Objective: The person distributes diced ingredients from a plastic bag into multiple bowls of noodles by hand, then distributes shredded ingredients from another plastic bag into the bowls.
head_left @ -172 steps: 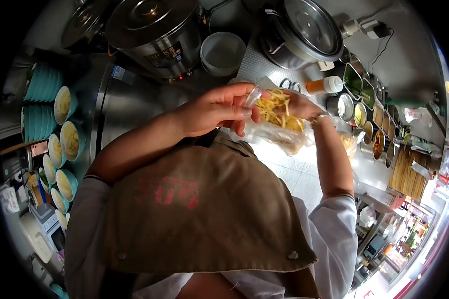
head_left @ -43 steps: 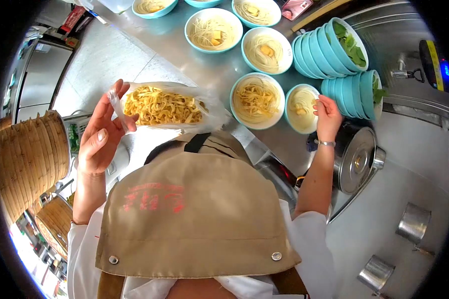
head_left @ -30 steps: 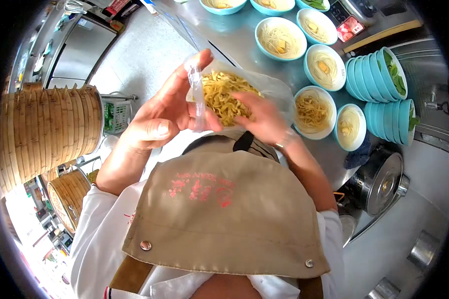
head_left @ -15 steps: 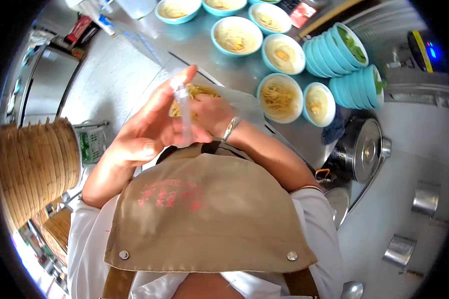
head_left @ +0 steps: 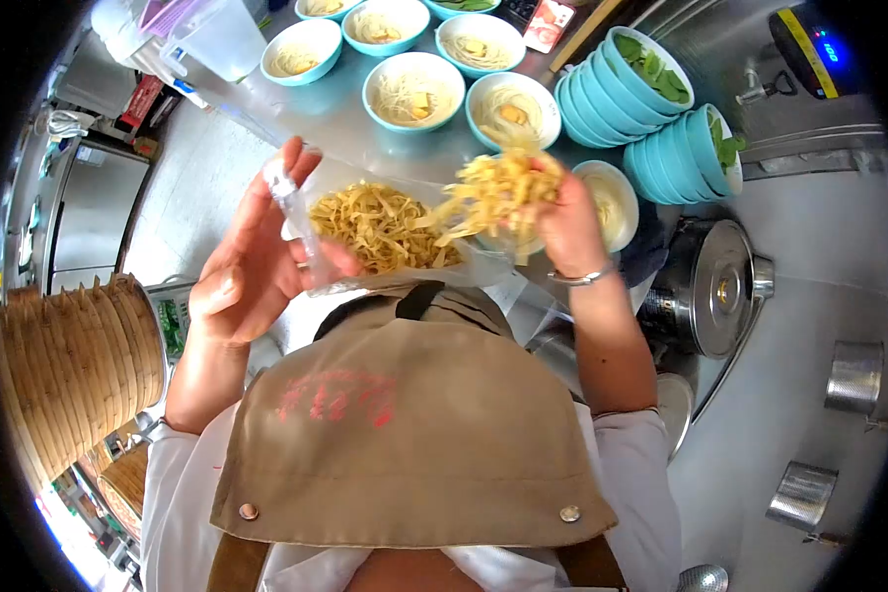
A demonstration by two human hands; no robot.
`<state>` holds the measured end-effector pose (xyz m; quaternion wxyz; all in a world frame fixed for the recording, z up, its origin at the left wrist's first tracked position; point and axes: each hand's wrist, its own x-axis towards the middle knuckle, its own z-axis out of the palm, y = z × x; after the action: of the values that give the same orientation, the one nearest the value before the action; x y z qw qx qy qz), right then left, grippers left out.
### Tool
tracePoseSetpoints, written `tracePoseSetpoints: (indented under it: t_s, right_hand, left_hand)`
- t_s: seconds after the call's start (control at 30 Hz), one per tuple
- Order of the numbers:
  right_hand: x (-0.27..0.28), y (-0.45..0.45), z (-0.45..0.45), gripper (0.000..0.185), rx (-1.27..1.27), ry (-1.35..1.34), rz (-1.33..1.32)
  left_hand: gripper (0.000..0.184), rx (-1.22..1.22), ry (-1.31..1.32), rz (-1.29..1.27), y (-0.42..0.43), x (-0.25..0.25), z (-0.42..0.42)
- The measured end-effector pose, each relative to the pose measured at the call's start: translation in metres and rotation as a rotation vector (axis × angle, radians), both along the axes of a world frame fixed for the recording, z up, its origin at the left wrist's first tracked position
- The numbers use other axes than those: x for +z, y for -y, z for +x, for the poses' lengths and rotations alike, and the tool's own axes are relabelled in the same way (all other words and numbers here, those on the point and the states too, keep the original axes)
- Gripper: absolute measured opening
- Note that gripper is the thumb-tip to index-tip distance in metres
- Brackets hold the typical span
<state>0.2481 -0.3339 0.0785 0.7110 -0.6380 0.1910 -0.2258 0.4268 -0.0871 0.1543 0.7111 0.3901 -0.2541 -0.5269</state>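
Observation:
My left hand point(head_left: 242, 261) grips the near-left rim of a clear plastic container point(head_left: 309, 232), its fingers bent over the edge and its thumb standing off to the side. Inside lies a heap of pale yellow flat strips point(head_left: 385, 227); whether they are noodles or a shredded vegetable I cannot tell. Raised at the container's right end, my right hand point(head_left: 570, 225) is closed round a loose clump of yellow strips point(head_left: 498, 192), with ends hanging down. Partly hidden beneath this hand is a bowl. Just right of it stands a turquoise bowl point(head_left: 617, 202) with pale contents.
Several turquoise bowls point(head_left: 414, 94) holding thin noodles and a yellow piece stand on the metal counter point(head_left: 350, 133). Stacked bowls point(head_left: 612, 94) with green leaves on top lean at the right. A lidded pot point(head_left: 715, 286) is lower right, bamboo steamers point(head_left: 84, 365) left.
My right hand has come out of the container and moved right and up, carrying a clump of strips. My left hand and the container have shifted left, and the heap now shows.

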Motion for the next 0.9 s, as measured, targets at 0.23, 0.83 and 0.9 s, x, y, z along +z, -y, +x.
tracePoseSetpoints:
  t_s: [0.23, 0.83, 0.9]
  right_hand:
    - [-0.014, 0.117, -0.099, 0.039, -0.301, -0.095, -0.076]
    - [-0.086, 0.215, -0.137, 0.017, -0.175, -0.780, -0.464]
    - [-0.078, 0.213, -0.127, 0.016, -0.163, -0.770, -0.369]
  left_hand:
    - [0.114, 0.078, 0.034, 0.003, 0.018, 0.007, -0.008]
    - [0.113, 0.374, 0.132, 0.079, 0.005, 0.019, -0.013]
    - [0.111, 0.389, 0.168, 0.089, 0.003, 0.022, -0.012]
